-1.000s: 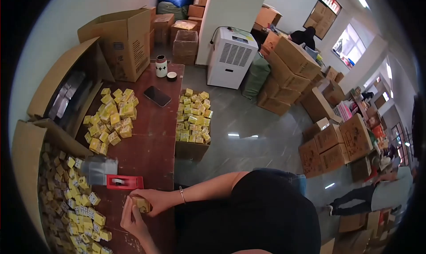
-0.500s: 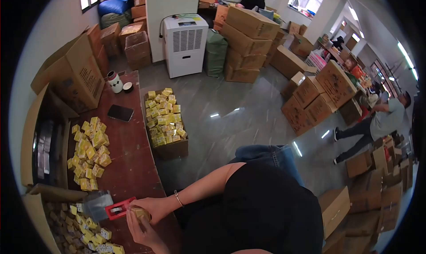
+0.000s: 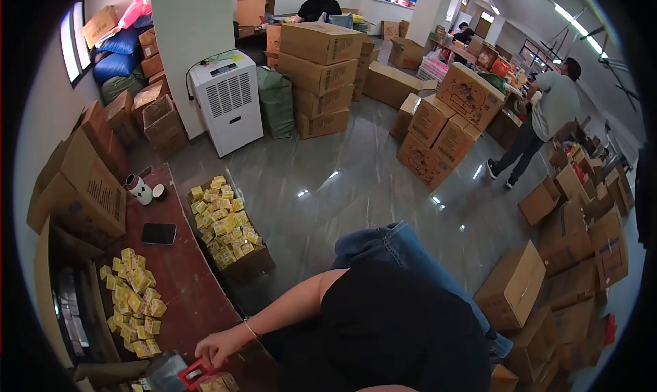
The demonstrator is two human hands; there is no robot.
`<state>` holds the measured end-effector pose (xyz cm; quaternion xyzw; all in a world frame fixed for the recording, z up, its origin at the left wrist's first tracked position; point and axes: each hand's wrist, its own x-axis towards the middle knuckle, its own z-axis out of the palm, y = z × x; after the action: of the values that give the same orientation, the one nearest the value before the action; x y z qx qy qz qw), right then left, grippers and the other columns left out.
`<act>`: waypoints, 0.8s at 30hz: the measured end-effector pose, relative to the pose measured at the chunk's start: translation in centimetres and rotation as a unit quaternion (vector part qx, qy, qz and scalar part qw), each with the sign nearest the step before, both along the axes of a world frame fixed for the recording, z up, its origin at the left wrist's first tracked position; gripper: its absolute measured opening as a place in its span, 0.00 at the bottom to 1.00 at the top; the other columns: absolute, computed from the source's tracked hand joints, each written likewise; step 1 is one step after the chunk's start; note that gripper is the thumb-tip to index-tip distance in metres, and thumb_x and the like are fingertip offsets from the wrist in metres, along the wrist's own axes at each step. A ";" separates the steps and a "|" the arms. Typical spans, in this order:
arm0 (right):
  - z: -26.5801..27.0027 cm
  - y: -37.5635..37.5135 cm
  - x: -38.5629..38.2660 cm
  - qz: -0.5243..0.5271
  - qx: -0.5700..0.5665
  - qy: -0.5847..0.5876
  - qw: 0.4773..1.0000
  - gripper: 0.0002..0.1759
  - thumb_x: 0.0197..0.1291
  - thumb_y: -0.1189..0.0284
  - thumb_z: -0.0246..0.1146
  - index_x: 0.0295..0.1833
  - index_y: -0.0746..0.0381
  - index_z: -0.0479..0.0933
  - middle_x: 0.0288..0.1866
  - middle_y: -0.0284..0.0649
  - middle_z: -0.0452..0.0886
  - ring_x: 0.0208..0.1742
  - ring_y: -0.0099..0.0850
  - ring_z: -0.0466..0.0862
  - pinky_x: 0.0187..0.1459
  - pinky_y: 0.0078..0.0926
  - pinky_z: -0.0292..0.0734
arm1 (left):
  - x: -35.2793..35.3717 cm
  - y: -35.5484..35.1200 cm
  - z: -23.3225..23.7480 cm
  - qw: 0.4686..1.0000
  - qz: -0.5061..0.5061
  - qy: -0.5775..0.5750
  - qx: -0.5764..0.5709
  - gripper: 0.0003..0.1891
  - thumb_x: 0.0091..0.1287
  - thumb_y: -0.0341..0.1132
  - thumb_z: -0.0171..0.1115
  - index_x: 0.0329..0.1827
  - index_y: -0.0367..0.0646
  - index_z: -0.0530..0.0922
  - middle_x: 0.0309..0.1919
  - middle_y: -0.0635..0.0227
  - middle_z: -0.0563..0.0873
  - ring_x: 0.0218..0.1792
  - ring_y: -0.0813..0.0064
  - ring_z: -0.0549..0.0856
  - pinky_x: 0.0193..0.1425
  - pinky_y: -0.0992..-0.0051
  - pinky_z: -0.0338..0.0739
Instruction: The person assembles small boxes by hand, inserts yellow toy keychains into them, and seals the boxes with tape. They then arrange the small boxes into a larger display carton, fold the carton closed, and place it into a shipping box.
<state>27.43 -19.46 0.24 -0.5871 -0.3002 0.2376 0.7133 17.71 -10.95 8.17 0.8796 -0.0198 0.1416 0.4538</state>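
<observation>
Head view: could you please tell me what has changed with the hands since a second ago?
The left hand has dropped out of view, ending the two-handed grip on the small yellow box; the right hand now rests at the red tape dispenser. The phone and pile of yellow boxes stayed put.

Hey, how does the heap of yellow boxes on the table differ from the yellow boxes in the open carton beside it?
The table heap lies loose in a long strip; the carton boxes are penned in by cardboard walls. The table heap rests on the red-brown tabletop; the carton boxes sit in a carton standing on the grey floor beside it. Both are small yellow boxes, jumbled.
</observation>
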 end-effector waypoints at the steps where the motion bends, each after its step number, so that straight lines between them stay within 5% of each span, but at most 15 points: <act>1: -0.8 0.1 0.5 -0.056 -0.036 0.100 0.993 0.35 0.51 0.69 0.72 0.64 0.63 0.66 0.54 0.45 0.71 0.55 0.37 0.75 0.53 0.33 0.75 | -0.1 0.3 -1.1 1.000 -0.003 -0.005 -0.003 0.24 0.64 0.24 0.63 0.64 0.33 0.73 0.64 0.53 0.77 0.62 0.59 0.78 0.67 0.65 0.71; 2: -1.6 0.3 0.9 -0.154 -0.148 -0.049 0.976 0.27 0.56 0.66 0.69 0.60 0.63 0.71 0.51 0.44 0.72 0.53 0.36 0.75 0.50 0.32 0.76 | -0.2 0.5 -2.3 1.000 -0.003 -0.011 -0.008 0.24 0.64 0.24 0.63 0.64 0.33 0.73 0.64 0.53 0.77 0.62 0.59 0.77 0.67 0.65 0.71; 6: -4.1 4.2 0.7 -0.061 -0.083 0.042 0.994 0.18 0.57 0.63 0.68 0.49 0.62 0.77 0.46 0.43 0.74 0.49 0.37 0.76 0.48 0.32 0.76 | -1.0 2.0 -6.4 0.999 0.000 -0.031 -0.022 0.26 0.63 0.24 0.63 0.66 0.33 0.72 0.65 0.53 0.76 0.63 0.59 0.76 0.68 0.65 0.69; 8: -4.4 5.3 0.4 -0.151 -0.096 -0.097 0.979 0.13 0.57 0.63 0.67 0.38 0.62 0.80 0.43 0.44 0.74 0.48 0.38 0.76 0.48 0.32 0.75 | -1.4 2.4 -8.4 0.999 0.004 -0.040 -0.032 0.26 0.63 0.24 0.63 0.66 0.33 0.71 0.65 0.53 0.75 0.63 0.59 0.76 0.69 0.65 0.69; 15: -3.6 5.1 1.2 -0.105 -0.161 -0.131 0.973 0.10 0.51 0.67 0.71 0.28 0.62 0.82 0.39 0.41 0.77 0.46 0.37 0.78 0.48 0.33 0.75 | -4.7 7.8 -11.7 0.994 0.074 -0.073 -0.030 0.29 0.62 0.24 0.64 0.68 0.34 0.69 0.67 0.53 0.73 0.65 0.59 0.74 0.70 0.65 0.67; 16: -3.8 5.2 1.5 -0.093 -0.159 -0.131 0.974 0.10 0.51 0.67 0.71 0.28 0.62 0.82 0.39 0.41 0.77 0.46 0.37 0.78 0.48 0.33 0.75 | -4.5 8.1 -11.7 0.996 0.083 -0.003 -0.034 0.34 0.57 0.27 0.67 0.68 0.33 0.65 0.73 0.50 0.66 0.71 0.55 0.67 0.75 0.58 0.60; 18: -5.5 6.3 2.5 -0.128 -0.166 -0.155 0.965 0.07 0.48 0.71 0.72 0.27 0.63 0.84 0.34 0.40 0.81 0.37 0.34 0.81 0.39 0.31 0.79 | -4.0 7.6 -11.4 0.996 0.081 -0.008 -0.044 0.33 0.57 0.27 0.67 0.67 0.33 0.65 0.72 0.49 0.66 0.70 0.54 0.68 0.75 0.58 0.60; 21: -2.9 5.1 1.8 -0.064 -0.051 0.104 0.991 0.06 0.51 0.75 0.70 0.31 0.68 0.86 0.27 0.41 0.84 0.24 0.25 0.82 0.21 0.22 0.78 | -3.7 7.0 -13.2 0.987 0.042 -0.025 -0.155 0.31 0.56 0.26 0.67 0.64 0.33 0.66 0.72 0.47 0.66 0.67 0.56 0.71 0.71 0.61 0.65; 23: -2.2 4.5 1.6 -0.066 -0.039 0.066 0.995 0.07 0.53 0.74 0.70 0.31 0.68 0.85 0.29 0.39 0.82 0.29 0.25 0.84 0.26 0.23 0.82 | -3.5 6.6 -13.8 0.988 0.021 -0.075 -0.133 0.30 0.55 0.24 0.67 0.62 0.34 0.67 0.73 0.46 0.65 0.65 0.61 0.73 0.68 0.63 0.69; 24: -2.9 4.3 2.2 -0.057 -0.059 -0.006 0.997 0.08 0.52 0.73 0.71 0.32 0.68 0.85 0.29 0.39 0.81 0.32 0.26 0.84 0.28 0.24 0.82 | -3.3 5.6 -13.5 0.968 0.028 -0.036 -0.247 0.30 0.56 0.24 0.67 0.63 0.34 0.67 0.73 0.48 0.64 0.64 0.61 0.74 0.68 0.64 0.69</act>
<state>29.63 -15.13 -2.63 -0.6460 -0.2553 0.2103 0.6880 14.46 -5.34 -5.36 0.7345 0.0236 0.1865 0.6520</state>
